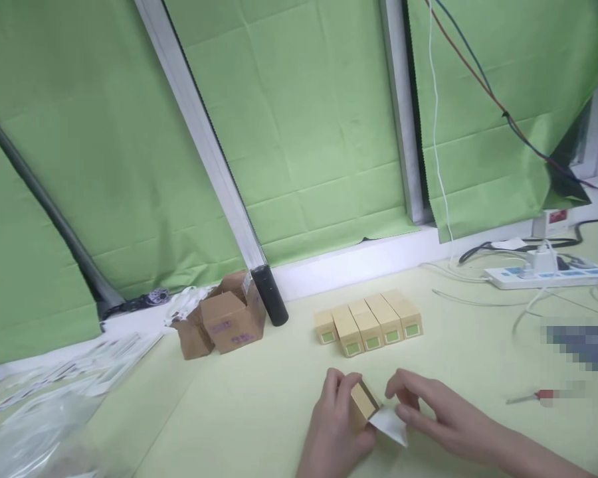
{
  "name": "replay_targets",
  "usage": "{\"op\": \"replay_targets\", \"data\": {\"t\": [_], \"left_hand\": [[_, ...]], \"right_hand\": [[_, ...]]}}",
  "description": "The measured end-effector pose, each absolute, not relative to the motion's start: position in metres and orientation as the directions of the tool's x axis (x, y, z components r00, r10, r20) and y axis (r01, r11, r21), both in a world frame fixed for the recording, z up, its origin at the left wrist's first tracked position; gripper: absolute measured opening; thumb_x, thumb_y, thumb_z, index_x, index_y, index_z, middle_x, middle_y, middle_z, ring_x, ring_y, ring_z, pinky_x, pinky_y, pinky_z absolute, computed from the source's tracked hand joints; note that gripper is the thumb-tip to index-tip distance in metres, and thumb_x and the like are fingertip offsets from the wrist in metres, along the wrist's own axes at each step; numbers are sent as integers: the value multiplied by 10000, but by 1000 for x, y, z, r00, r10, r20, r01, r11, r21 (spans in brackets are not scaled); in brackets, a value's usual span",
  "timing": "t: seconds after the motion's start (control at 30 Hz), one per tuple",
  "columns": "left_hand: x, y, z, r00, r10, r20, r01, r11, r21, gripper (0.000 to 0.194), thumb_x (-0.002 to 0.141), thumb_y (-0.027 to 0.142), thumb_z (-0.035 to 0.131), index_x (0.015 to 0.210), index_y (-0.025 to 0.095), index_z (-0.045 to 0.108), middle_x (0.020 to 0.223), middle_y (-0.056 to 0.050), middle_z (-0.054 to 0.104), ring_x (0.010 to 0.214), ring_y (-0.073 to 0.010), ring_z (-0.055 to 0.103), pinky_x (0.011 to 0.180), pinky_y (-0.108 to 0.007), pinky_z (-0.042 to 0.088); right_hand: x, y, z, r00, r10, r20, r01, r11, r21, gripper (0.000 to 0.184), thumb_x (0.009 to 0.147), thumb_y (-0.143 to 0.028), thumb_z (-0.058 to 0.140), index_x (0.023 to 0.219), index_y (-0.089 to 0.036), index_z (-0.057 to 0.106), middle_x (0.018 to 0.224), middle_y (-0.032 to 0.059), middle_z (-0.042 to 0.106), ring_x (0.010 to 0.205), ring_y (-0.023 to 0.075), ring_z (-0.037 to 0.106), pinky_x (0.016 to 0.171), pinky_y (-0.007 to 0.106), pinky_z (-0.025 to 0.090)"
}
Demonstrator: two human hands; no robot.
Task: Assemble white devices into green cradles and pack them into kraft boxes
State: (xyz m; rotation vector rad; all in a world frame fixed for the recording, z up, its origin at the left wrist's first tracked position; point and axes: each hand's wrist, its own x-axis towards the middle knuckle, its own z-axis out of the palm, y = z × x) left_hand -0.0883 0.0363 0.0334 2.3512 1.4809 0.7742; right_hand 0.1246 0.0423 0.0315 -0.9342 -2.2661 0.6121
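A small tan carton [363, 399] is in my left hand [335, 425], with the fingers over its top edge and the thumb below. One end of this carton stands open, and its white-lined flap [389, 425] folds outward to the right. My right hand [428, 408] is beside that open end, fingers bent and thumb apart from the index finger. Its thumb is close to the flap; I cannot tell if they touch. Nothing shows between the right fingers. Just beyond my hands, several similar tan cartons [371, 325] with green labels lie side by side in a row.
An opened brown cardboard box [234, 322] and a black cylinder [270, 295] stand near the wall. A white power strip [553, 273] with cables lies at the right back. A red-handled tool [543, 395] is at the right. Clear plastic bags [40, 431] lie at the left.
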Motion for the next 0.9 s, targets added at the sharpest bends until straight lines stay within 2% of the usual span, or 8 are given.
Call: {"op": "replay_targets", "data": {"t": [0.07,0.23,0.4,0.47,0.57,0.67,0.8,0.9], "left_hand": [[-90,38,28,372,864,339,762,-493,419,481,628,117,600,1083,203,467,968,-56,445,813,-204,558,681,-351,518],[-84,40,10,520,657,546,689,-700,186,454,569,-7,486,964,208,420,951,-69,500,827,-215,553,614,-322,511],[-77,38,10,649,493,579,586,-810,33,552,571,-27,467,1076,192,417,1027,-111,544,888,-243,559,681,-363,514],[-81,38,15,590,584,558,620,-770,150,617,568,-22,485,1139,204,421,1086,-115,540,945,-256,555,731,-388,513],[-93,41,27,286,828,483,618,-545,567,556,617,40,570,1132,233,487,1115,-84,542,1041,-259,534,878,-425,464],[-101,47,36,-133,941,311,245,-273,930,408,659,223,684,1030,220,513,1048,-68,573,982,-243,578,896,-405,455],[-92,50,36,-253,959,128,-63,-149,987,401,743,430,638,1002,199,437,1083,-121,595,928,-239,636,769,-366,525],[-79,45,33,-139,990,-38,-329,-10,944,360,809,438,586,1012,167,465,1124,-159,614,989,-252,632,812,-368,523]], "right_hand": [[123,41,33,-598,720,353,496,678,-543,197,966,-283,343,1070,-269,510,772,-14,606,615,128,567,574,241,438],[115,45,26,-616,629,474,646,748,-154,231,904,-216,460,1108,-291,538,1132,97,570,677,173,616,585,326,491],[110,50,17,-550,566,614,603,778,-178,147,811,-108,568,905,-215,602,1250,120,544,1068,289,562,808,431,504],[113,53,20,-499,599,626,539,780,-317,89,835,-135,552,849,-206,603,1253,111,546,1141,278,524,874,434,487],[126,61,28,-335,771,542,454,636,-624,119,887,-259,504,796,-204,559,1238,111,558,1133,249,547,882,409,502],[138,70,33,-232,875,425,427,484,-764,153,900,-284,453,767,-217,487,1133,86,622,975,211,632,767,346,550],[137,71,22,-359,820,446,572,571,-589,113,858,-174,451,778,-223,514,1012,50,671,849,190,657,702,322,551],[126,66,12,-491,662,566,620,722,-307,250,826,-133,481,1053,-203,559,1193,107,610,1019,222,618,773,334,548]]}}
